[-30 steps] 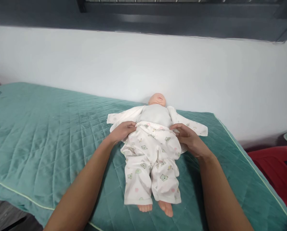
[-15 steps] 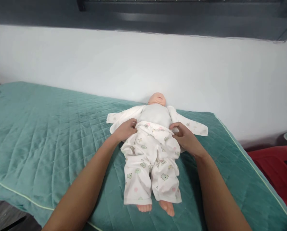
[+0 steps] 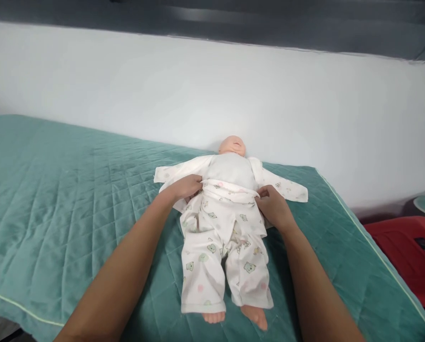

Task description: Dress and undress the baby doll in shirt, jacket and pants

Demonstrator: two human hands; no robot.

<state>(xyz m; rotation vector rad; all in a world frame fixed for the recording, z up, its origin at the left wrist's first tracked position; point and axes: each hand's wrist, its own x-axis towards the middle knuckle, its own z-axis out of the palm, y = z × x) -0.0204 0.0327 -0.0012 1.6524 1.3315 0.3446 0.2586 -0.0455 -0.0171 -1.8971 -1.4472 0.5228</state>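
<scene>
A baby doll [image 3: 232,146] lies on its back with its head toward the wall and its bare feet toward me. It wears white pants [image 3: 212,247] printed with green bears and pink dots. Its white jacket [image 3: 284,185] is spread open, sleeves out to both sides, baring a pale grey torso [image 3: 232,170]. At the left side of the waistband my left hand [image 3: 188,186] is closed, pinching the pants' edge. My right hand [image 3: 272,205] grips the waistband on the opposite side, fingertips closed on the cloth. The fabric between both hands is gathered in folds.
A green quilted cover [image 3: 91,199] with pale piping lies under the doll. Behind it rises a white wall [image 3: 184,90], with a dark ledge [image 3: 212,23] along the top. A red plastic object [image 3: 405,251] stands beyond the right edge.
Both hands have closed on the waistband; the right fingers were looser before. The waistband cloth is now more bunched, and the doll's feet have shifted slightly toward me and apart.
</scene>
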